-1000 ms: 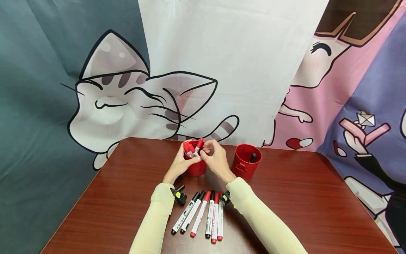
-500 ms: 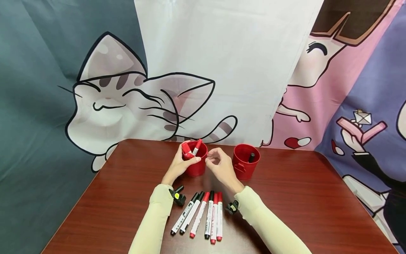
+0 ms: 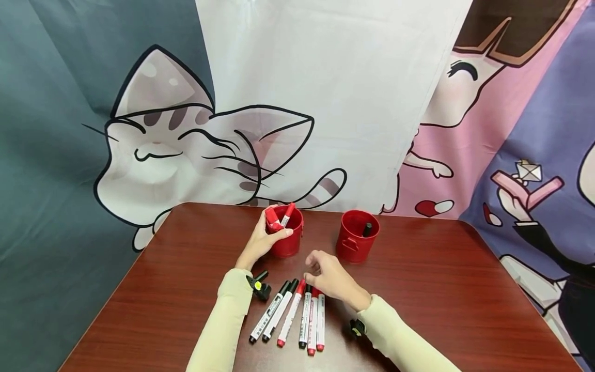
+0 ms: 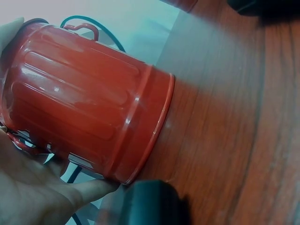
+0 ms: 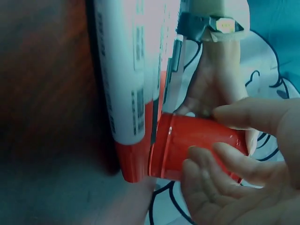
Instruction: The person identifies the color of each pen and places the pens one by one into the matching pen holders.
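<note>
My left hand [image 3: 261, 243] holds the left red bucket [image 3: 287, 247] at its side, thumb across the front and fingers round the far left. Red-capped markers [image 3: 286, 214] stick up inside this bucket. In the left wrist view, the bucket's ribbed wall [image 4: 84, 89] fills the left half, with the hand along it. My right hand [image 3: 332, 276] hovers over the cap ends of a row of white markers [image 3: 293, 312] with red and black caps. Its fingers are loosely bent and grip nothing. A red-capped marker [image 5: 124, 103] stands large in the right wrist view, beside the fingers.
A second red bucket [image 3: 351, 247] with a black-capped marker [image 3: 367, 230] inside stands to the right. The brown wooden table [image 3: 441, 289] ends at the back against a cartoon-printed curtain [image 3: 344, 103]. Wrist cameras are strapped on both sleeves.
My right hand has left the left bucket's rim and come back toward the markers on the table. My left hand keeps its hold on the bucket.
</note>
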Available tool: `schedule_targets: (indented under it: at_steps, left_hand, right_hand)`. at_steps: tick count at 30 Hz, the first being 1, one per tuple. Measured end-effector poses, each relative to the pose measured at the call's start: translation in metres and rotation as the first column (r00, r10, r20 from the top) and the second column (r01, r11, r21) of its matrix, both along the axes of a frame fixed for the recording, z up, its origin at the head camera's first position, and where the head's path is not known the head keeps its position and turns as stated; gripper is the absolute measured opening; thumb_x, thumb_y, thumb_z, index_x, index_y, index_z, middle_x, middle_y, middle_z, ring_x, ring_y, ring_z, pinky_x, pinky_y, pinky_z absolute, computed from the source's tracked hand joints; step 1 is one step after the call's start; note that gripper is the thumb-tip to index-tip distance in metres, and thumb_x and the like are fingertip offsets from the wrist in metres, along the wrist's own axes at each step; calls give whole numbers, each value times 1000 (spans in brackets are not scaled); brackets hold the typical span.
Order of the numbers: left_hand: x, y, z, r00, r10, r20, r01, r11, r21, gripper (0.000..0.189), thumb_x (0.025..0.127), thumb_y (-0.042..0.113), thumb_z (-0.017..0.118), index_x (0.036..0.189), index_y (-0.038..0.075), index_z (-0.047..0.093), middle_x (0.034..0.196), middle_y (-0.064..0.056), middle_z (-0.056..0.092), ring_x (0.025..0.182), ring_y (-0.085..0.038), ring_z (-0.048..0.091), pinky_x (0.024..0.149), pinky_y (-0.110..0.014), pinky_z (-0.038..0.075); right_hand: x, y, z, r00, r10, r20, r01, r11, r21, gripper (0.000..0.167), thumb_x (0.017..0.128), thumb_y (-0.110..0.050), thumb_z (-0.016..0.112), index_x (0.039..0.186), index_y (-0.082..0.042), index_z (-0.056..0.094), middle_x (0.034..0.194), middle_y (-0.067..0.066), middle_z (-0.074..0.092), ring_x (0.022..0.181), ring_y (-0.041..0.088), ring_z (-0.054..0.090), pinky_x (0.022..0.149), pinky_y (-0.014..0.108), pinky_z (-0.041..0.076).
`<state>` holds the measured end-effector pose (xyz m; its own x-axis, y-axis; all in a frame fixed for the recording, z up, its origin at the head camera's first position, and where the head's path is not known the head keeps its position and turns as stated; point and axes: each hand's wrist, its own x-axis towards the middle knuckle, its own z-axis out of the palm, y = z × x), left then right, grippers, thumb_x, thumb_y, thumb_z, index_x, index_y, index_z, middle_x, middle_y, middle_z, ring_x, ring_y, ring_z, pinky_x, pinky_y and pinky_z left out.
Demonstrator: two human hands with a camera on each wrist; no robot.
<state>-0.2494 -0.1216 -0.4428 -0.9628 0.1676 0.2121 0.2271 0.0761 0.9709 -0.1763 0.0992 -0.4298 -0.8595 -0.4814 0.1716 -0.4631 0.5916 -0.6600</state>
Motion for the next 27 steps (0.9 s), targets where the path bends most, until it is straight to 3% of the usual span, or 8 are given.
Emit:
schedule_targets:
  at_steps: [3, 7, 10, 15, 18, 27]
  left_hand:
    - [-6, -1, -10, 1000, 15, 9, -15, 1000, -12, 75, 75, 32, 75, 136, 28, 31, 130, 3, 45, 120, -19, 41, 96, -44, 40]
    - [-10, -1, -18, 1000, 25, -2, -25, 999, -26, 74, 75, 34, 74, 136, 31, 31, 129, 5, 45, 119, -17, 41, 94, -42, 42]
    - [-8, -1, -12, 1000, 13, 5, -13, 1000, -15, 75, 75, 32, 75, 136, 28, 31, 130, 3, 44, 119, -19, 41, 93, -43, 43]
    - [1, -1, 6, 1000, -6, 21, 6, 1000, -8, 76, 76, 27, 74, 138, 21, 30, 132, -2, 43, 122, -25, 39, 92, -45, 44]
    - [2, -2, 9, 999, -5, 36, 6, 1000, -17, 76, 76, 27, 74, 138, 22, 30, 133, -1, 42, 122, -24, 38, 91, -44, 44]
    - [-14, -2, -18, 1000, 20, 15, -20, 1000, -12, 74, 74, 35, 75, 133, 35, 32, 130, 6, 44, 120, -18, 40, 91, -42, 45]
  right_hand:
    - [10, 1, -3, 1000, -13, -28, 16, 993, 118, 16, 73, -6, 65, 86, -7, 56, 79, 4, 54, 69, 15, 50, 60, 26, 45]
    - [22, 2, -4, 997, -76, 3, 72, 962, 263, 18, 69, -6, 66, 83, -8, 55, 76, 3, 47, 64, 14, 44, 52, 26, 39]
    - [29, 2, -4, 990, -141, 33, 123, 939, 321, 23, 69, -10, 70, 86, -8, 55, 78, 2, 45, 65, 16, 43, 51, 29, 38]
    - [36, 2, -3, 970, -243, -2, 225, 892, 392, 33, 68, -16, 73, 90, -6, 49, 81, 8, 44, 62, 20, 47, 49, 36, 40]
    - [39, 2, -5, 960, -279, -7, 256, 872, 418, 36, 68, -17, 72, 89, -6, 45, 79, 9, 46, 57, 22, 48, 48, 38, 41]
    - [43, 5, -4, 938, -345, 39, 295, 852, 433, 49, 68, -20, 77, 98, 2, 45, 69, 10, 53, 58, 27, 54, 51, 42, 45]
